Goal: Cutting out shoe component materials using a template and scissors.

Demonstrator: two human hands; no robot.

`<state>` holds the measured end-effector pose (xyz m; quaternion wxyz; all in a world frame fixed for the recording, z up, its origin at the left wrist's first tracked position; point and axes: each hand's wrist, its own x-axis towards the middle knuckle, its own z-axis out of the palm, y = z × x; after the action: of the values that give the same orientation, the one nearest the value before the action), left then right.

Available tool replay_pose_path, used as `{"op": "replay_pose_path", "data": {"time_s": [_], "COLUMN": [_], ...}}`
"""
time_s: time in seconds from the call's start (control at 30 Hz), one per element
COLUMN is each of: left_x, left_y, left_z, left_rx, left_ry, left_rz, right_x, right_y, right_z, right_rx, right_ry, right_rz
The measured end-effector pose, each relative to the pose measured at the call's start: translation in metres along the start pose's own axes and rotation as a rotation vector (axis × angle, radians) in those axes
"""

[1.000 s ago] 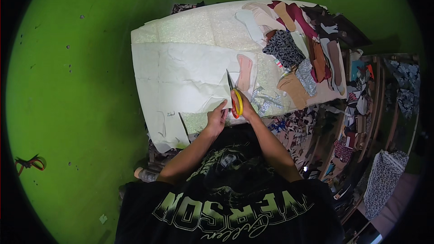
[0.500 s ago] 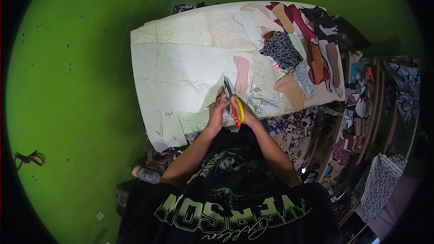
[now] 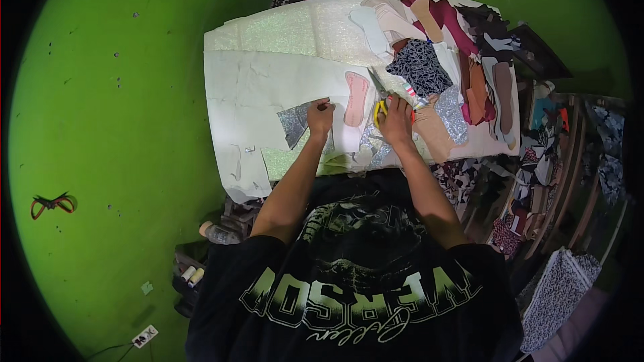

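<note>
A piece of silvery grey glitter material point(image 3: 290, 127) is pinched at its upper right corner by my left hand point(image 3: 320, 119), over the white sheet point(image 3: 255, 87). My right hand point(image 3: 397, 121) is closed over the yellow and red handles of the scissors point(image 3: 380, 108), low at the table. Their blades point away, up and to the left, and the palm hides part of the handles. Between my hands lies a pink, sole-shaped pattern piece point(image 3: 356, 97) on the white sheet. Shiny silver scraps point(image 3: 377, 147) lie just nearer than my right hand.
Dark patterned material point(image 3: 420, 67), tan material point(image 3: 435, 131) and several sole-shaped pieces point(image 3: 367, 27) crowd the table's right side. Slatted shelves point(image 3: 563, 181) with scraps stand to the right. A green wall point(image 3: 100, 127) rises at left. A bottle point(image 3: 220, 233) is below the table's left corner.
My hands, close together at the scissors before, have moved apart. The right hand carried the scissors rightward to the table; the left now holds the glitter piece out to the left. The view has shifted slightly.
</note>
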<state>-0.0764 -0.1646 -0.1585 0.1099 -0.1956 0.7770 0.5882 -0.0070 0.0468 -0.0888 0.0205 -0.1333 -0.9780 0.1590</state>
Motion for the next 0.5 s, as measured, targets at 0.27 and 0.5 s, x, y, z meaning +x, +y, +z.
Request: {"op": "replay_pose_path", "data": {"time_s": [0.27,0.5], "left_x": [0.004,0.023], "left_y": [0.03,0.026], "left_z": [-0.018,-0.026], "left_rx": [-0.337,-0.62], "left_ry": [-0.184,-0.476], "left_rz": [-0.344,-0.583], "right_x": [0.01,-0.004], "right_y": [-0.045,-0.077], "right_z": [-0.019,0.031], "right_rx": [0.327,0.661], "right_ry": [-0.432,-0.458], "right_rz": [-0.192,0.326]}}
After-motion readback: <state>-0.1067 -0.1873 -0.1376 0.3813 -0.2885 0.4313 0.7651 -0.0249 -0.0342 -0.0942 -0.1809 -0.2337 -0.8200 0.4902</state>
